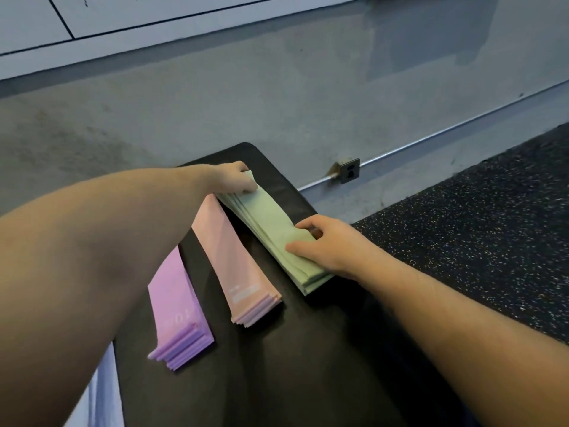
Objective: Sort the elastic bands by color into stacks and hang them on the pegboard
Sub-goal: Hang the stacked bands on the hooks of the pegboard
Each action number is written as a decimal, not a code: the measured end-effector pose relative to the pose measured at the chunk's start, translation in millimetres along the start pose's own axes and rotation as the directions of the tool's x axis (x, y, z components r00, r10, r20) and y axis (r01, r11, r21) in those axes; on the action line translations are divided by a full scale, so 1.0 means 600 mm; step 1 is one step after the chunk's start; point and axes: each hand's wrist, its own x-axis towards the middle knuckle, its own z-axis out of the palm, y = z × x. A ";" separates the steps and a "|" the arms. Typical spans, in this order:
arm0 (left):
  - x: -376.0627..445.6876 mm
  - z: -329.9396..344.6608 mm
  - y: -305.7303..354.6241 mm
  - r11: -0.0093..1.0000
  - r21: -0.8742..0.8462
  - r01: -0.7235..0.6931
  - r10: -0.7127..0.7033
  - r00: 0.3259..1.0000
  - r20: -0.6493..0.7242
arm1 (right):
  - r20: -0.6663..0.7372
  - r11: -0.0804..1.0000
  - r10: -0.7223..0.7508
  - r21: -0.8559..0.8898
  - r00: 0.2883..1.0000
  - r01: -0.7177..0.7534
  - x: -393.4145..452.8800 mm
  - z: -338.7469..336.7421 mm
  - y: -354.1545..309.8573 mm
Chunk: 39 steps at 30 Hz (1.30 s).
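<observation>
Both hands [237, 180] [323, 245] gripping green stack [271, 220] ends

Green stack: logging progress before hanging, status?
Left hand pinches far end, right hand grips near end. Green stack on black pad. Nothing blocking.

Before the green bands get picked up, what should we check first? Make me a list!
1. Left hand grips far end of the green elastic band stack: ok.
2. Right hand holds its near end: ok.
3. Green edges lined up: not ok, slightly fanned.
4. Pink elastic band stack sorted, apart: ok.
5. Purple elastic band stack sorted: ok.
6. Pegboard ready: cannot tell, not in view.
</observation>
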 end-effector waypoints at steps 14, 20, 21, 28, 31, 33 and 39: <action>-0.033 -0.040 0.008 0.971 0.117 -0.206 0.223 0.962 -0.156 | -0.005 0.994 0.008 0.110 1.000 -0.007 -0.005 0.010 0.005; -0.118 -0.085 -0.002 0.896 0.177 -0.408 0.443 0.858 -0.261 | 0.050 0.993 0.050 0.105 0.998 -0.055 -0.021 0.002 -0.013; -0.138 -0.091 -0.005 0.875 0.197 -0.443 0.483 0.829 -0.282 | 0.062 0.992 0.067 0.100 0.996 -0.073 -0.024 0.000 -0.016; -0.301 -0.114 -0.048 0.740 0.253 -0.623 0.660 0.604 -0.447 | 0.098 0.985 0.110 0.124 0.989 -0.122 -0.052 -0.008 -0.040; -0.374 -0.108 -0.082 0.720 0.273 -0.639 0.677 0.556 -0.483 | -0.007 0.997 0.038 0.065 0.999 -0.038 -0.080 -0.008 -0.050; -0.415 -0.102 -0.117 0.745 0.248 -0.619 0.637 0.551 -0.539 | -0.073 0.997 -0.077 -0.039 0.994 0.074 -0.111 -0.017 -0.066; -0.527 -0.066 -0.216 0.829 0.147 -0.540 0.498 0.591 -0.634 | 0.015 0.906 -0.310 -0.299 0.951 0.300 -0.217 -0.055 -0.126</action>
